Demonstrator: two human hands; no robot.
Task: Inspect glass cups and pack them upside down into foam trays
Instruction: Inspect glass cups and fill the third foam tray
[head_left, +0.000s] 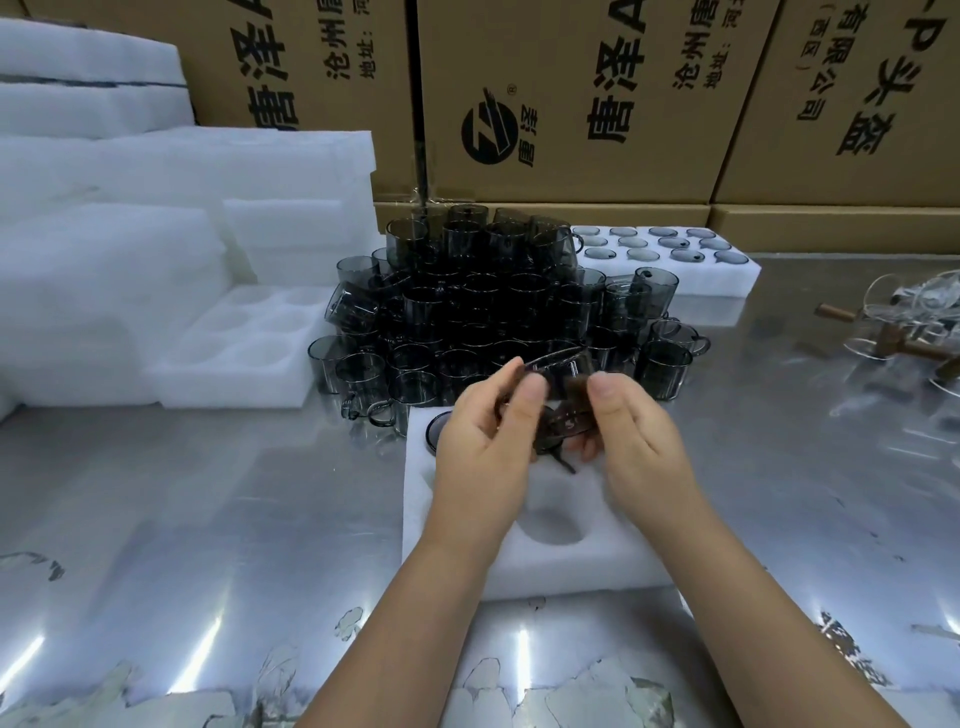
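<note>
My left hand (488, 447) and my right hand (636, 441) together hold one smoky grey glass cup (563, 395) tilted above a white foam tray (550, 566). Fingers of both hands curl round the cup, and its handle points down toward the tray. One round pocket (556, 522) of the tray is open in front of my wrists. A dark cup base (439, 426) shows in a pocket at the tray's far left corner. Behind the tray stands a heap of grey glass cups (483, 306).
A filled foam tray (727, 280) with upturned cups lies at the back right. An unfilled foam tray (234, 364) and stacked foam (156, 208) sit at the left. Cardboard boxes (571, 104) line the back. Clear glassware with wooden handles (904, 332) lies at the right on the metal table (208, 519).
</note>
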